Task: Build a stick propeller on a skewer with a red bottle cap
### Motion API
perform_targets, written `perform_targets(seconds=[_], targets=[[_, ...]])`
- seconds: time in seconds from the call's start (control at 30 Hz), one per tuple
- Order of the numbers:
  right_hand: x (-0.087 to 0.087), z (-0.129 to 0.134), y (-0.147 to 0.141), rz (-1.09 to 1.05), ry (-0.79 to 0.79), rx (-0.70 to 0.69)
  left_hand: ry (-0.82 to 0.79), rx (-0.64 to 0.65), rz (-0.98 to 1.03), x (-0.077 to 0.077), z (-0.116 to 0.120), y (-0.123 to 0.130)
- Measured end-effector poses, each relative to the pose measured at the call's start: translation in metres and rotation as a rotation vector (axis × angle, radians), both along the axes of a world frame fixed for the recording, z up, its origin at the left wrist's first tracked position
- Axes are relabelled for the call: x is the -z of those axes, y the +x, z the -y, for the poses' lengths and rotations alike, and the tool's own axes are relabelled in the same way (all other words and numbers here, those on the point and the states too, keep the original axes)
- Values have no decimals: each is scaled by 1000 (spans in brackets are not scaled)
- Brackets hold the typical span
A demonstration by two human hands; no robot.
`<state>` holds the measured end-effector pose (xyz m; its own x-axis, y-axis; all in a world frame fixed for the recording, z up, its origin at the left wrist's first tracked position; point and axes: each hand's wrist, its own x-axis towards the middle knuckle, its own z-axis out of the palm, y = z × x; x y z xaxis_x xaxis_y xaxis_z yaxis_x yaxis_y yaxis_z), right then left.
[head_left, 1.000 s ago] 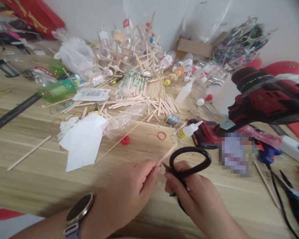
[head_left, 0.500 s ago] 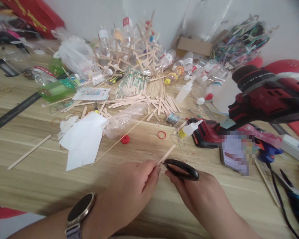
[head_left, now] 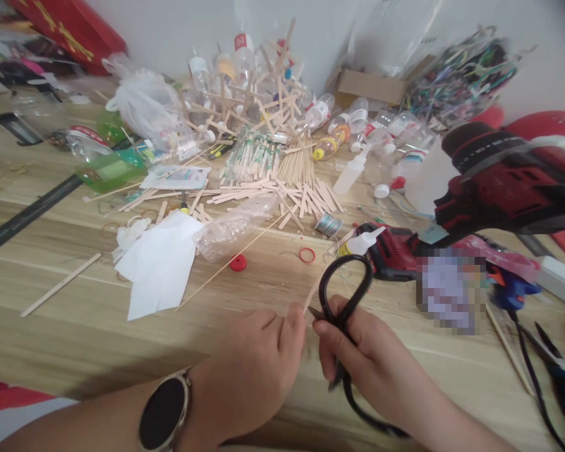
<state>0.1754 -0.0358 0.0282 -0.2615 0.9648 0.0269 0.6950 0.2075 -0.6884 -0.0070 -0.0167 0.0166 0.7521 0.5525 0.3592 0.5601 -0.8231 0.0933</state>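
Rolled loop-up since the earlier frame: scissors (head_left: 339,321), gripped in the right hand (head_left: 370,351).
Left hand (head_left: 261,370) pinches a stick (head_left: 311,294), its length jutting forward and slightly right; the blade tip (head_left: 314,312) lies just beside it, close to the pinch.

Glossy, smooth handles (head_left: 368,276) on the scissors (head_left: 341,321), metal blade (head_left: 316,313)! Matt wood for the stick (head_left: 311,294), grained wood across the tabletop (head_left: 94,348)!

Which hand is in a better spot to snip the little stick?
Probably the right hand: it holds the scissors, a blade tip close to the stick, while the left hand grips that stick.
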Motion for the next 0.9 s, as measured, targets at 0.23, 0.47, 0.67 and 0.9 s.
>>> perform_targets(seconds=[0.23, 0.47, 0.67, 0.9], targets=[[5, -4, 0, 202, 212, -3, -124, -93, -65, 1, 0, 1], [3, -6, -2, 270, 356, -36, -181, -111, -97, -6, -1, 1], [7, -5, -2, 152, 116, -70, -60, -107, -79, -1, 2, 0], [9, -5, -4, 124, 114, -46, -73, -124, -14, -2, 1, 0]])
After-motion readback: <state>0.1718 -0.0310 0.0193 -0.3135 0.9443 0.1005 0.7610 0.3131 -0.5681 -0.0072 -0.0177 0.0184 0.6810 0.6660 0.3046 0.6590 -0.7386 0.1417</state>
